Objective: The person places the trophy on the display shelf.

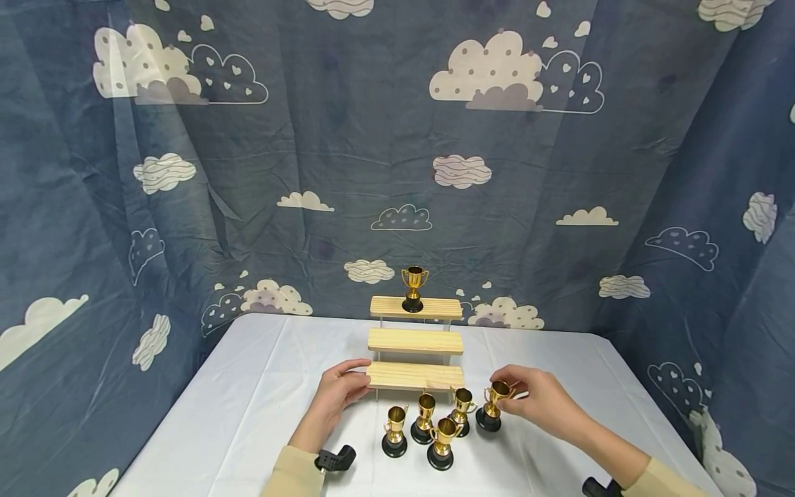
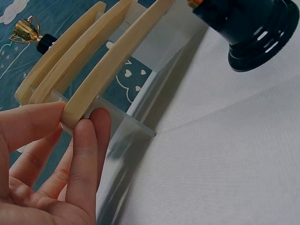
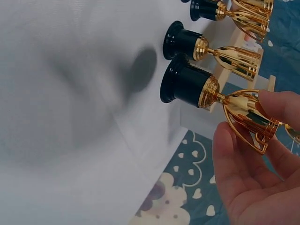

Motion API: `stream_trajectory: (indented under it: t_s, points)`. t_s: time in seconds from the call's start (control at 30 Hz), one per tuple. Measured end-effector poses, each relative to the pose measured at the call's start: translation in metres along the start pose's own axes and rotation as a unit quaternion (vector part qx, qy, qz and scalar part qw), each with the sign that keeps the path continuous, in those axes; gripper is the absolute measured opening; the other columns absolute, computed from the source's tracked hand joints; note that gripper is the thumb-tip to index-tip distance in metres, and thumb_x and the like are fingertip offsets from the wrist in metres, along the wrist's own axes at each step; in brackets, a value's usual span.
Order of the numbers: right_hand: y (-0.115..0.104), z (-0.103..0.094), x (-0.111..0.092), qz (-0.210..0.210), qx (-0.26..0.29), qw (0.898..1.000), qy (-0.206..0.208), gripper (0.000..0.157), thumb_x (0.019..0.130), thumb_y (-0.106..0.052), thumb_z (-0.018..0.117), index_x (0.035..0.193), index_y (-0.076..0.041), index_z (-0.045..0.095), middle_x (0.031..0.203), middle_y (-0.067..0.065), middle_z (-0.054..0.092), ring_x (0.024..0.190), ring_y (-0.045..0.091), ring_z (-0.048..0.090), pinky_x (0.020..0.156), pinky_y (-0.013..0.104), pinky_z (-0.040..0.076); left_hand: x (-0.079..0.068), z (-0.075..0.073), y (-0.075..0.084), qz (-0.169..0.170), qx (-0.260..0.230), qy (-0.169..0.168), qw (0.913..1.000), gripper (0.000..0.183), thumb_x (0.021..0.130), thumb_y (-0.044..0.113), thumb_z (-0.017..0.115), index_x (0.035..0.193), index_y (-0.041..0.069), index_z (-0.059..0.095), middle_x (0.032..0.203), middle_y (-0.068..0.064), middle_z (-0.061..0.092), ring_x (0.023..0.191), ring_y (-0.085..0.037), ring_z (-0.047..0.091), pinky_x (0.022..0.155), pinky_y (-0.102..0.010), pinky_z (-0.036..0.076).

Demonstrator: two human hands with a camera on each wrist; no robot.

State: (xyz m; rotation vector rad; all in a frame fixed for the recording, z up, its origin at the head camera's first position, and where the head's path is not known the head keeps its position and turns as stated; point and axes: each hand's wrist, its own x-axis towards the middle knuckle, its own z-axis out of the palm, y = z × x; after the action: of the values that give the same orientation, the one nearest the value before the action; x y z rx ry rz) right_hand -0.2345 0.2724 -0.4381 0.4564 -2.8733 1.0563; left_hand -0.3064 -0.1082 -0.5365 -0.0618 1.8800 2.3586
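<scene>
A small gold trophy cup with a black base (image 1: 489,419) is in my right hand (image 1: 546,402), its fingers and thumb pinching the cup (image 3: 248,110) near the rim and handles. In the right wrist view its base shows above the white cloth, with a shadow beneath. My left hand (image 1: 335,397) pinches the left end of the lowest board (image 1: 415,375) of a three-step wooden stand with clear side supports. Several more trophies (image 1: 442,445) stand upright in front of the stand. One trophy (image 1: 413,302) stands on the top board (image 1: 441,308).
The middle board (image 1: 416,341) carries nothing. White cloth (image 1: 261,386) covers the table, and a blue cloud-print curtain (image 1: 348,138) hangs behind and at both sides. Black bands (image 1: 335,458) sit on both wrists.
</scene>
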Motion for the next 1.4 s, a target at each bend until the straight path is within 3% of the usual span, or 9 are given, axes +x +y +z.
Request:
stream_trajectory:
  t_s: [0.53, 0.87, 1.4]
  points:
    - [-0.008, -0.005, 0.003, 0.01, 0.005, 1.0, 0.022, 0.033, 0.08, -0.012, 0.083, 0.11, -0.019, 0.071, 0.095, -0.008, 0.069, 0.089, 0.015, 0.066, 0.078, 0.033, 0.059, 0.0, 0.0, -0.001, -0.003, -0.001, 0.002, 1.0, 0.043, 0.081, 0.002, 0.078, 0.124, 0.002, 0.069, 0.091, -0.008, 0.071, 0.08, -0.016, 0.069, 0.078, -0.031, 0.061]
    - [-0.009, -0.009, 0.006, 0.011, 0.008, 0.999, 0.032, 0.035, 0.081, -0.014, 0.083, 0.113, -0.02, 0.07, 0.099, -0.007, 0.07, 0.089, 0.015, 0.067, 0.076, 0.026, 0.058, 0.001, -0.001, 0.0, -0.007, -0.006, 0.003, 1.0, 0.045, 0.081, 0.002, 0.079, 0.124, 0.002, 0.068, 0.092, -0.009, 0.071, 0.081, -0.017, 0.07, 0.079, -0.032, 0.061]
    - [-0.011, -0.012, 0.01, 0.003, 0.001, 0.999, 0.041, 0.035, 0.081, -0.014, 0.084, 0.113, -0.019, 0.07, 0.097, -0.008, 0.07, 0.088, 0.017, 0.067, 0.074, 0.027, 0.059, 0.0, -0.002, 0.002, -0.005, -0.014, -0.006, 0.9999, 0.046, 0.081, 0.001, 0.079, 0.125, 0.0, 0.067, 0.091, -0.009, 0.072, 0.081, -0.016, 0.07, 0.08, -0.032, 0.061]
